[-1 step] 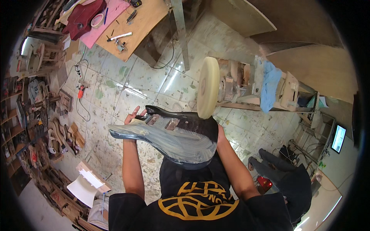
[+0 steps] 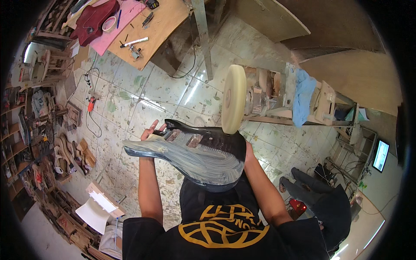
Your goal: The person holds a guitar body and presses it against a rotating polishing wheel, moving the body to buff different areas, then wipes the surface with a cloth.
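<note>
I hold a black electric guitar body (image 2: pixel 208 162) level in front of my torso, its upper face smeared with pale whitish streaks and its pickup cavities showing. My left hand (image 2: pixel 152 130) grips it at the left end by the neck side; a thumb or fingers show past the edge, the rest is hidden beneath. My right hand (image 2: pixel 248 152) is closed on the rounded right end, with most of its fingers out of sight. A thick cream-coloured buffing wheel (image 2: pixel 234 99) stands just beyond the far right edge of the body; its lower rim meets that edge in the picture.
The wheel sits on a machine stand with a blue cloth (image 2: pixel 303 97) over it. A workbench (image 2: pixel 143 43) at far left bears a dark red guitar body (image 2: pixel 93 21) and tools. Shelves and wood pieces line the left. A person (image 2: pixel 325 208) in dark clothes is at right.
The guitar body has shifted very slightly to the right, both hands still holding it. The rest looks the same.
</note>
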Demonstrator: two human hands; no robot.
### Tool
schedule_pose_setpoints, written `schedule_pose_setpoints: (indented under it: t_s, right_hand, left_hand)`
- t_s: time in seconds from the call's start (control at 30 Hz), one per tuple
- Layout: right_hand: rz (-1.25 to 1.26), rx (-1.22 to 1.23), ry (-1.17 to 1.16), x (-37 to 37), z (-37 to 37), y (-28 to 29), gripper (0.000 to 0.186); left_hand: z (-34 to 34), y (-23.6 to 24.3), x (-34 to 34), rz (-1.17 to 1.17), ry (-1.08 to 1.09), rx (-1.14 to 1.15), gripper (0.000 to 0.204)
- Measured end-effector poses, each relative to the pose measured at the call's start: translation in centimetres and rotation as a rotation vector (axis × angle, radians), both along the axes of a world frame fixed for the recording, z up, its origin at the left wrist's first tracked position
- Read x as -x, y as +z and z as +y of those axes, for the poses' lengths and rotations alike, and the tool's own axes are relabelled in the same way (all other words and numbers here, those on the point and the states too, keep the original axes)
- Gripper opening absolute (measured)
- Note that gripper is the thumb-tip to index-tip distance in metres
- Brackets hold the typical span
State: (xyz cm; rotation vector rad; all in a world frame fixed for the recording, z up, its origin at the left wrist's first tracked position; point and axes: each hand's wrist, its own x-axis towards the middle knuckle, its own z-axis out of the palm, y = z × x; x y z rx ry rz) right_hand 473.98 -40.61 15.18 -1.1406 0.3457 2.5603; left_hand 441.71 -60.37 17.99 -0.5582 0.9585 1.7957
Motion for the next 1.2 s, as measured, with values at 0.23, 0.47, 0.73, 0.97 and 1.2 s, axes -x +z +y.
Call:
schedule_pose_setpoints:
  t_s: [0.23,0.47,0.73,0.97,1.2]
  right_hand:
    - [-0.104,-0.06,-0.08,-1.6,0.6,4.3,0.039]
    - [-0.182,-0.097,-0.127,-3.6,1.1,5.2,0.038]
    - [-0.287,-0.086,-0.161,-6.0,1.8,6.1,0.039]
    - [-0.296,-0.111,-0.21,-7.8,1.7,7.4,0.04]
    - [-0.293,-0.099,-0.214,-8.6,1.7,10.4,0.042]
  left_hand:
    - [2.7,-1.5,-1.0,-0.199,-0.178,-0.121,0.061]
    - [4.0,-4.8,-2.9,-0.237,-0.198,-0.164,0.054]
    - [6.9,-6.2,-4.9,-0.317,-0.278,-0.209,0.055]
    - [8.3,-6.7,-6.8,-0.36,-0.265,-0.219,0.051]
    - [9.1,-8.0,-8.6,-0.399,-0.277,-0.275,0.056]
